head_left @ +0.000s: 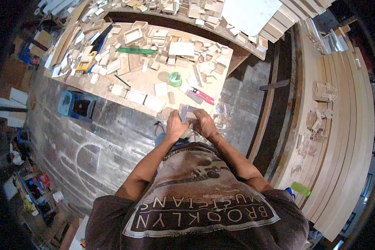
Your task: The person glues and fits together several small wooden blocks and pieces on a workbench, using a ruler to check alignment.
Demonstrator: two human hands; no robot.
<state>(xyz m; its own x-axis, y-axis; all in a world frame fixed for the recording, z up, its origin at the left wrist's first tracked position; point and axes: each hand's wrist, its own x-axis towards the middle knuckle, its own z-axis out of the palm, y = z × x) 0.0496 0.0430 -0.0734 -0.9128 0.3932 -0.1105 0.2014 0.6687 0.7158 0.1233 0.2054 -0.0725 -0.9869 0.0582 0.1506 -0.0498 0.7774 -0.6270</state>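
My left hand [178,126] and my right hand [204,123] meet at the near edge of the worktable [152,81]. Both are closed round a small flat piece of wood [190,114], with something grey against it; the fingers partly cover them, and I cannot make out what the grey part is. Just beyond, on the tabletop, lie a red cutter-like tool [203,95] and a grey strip [193,97]. Left of these sit a round green container [175,79] and a pale wooden block [161,89]. A row of pale wooden boxes [154,103] lines the near edge.
Many small wooden pieces cover the table's far side, with a green bar [136,51] and a yellow-handled tool [86,61] among them. A blue stool [76,104] stands at the left. Long planks [337,125] are stacked at the right, with a green bottle [301,188].
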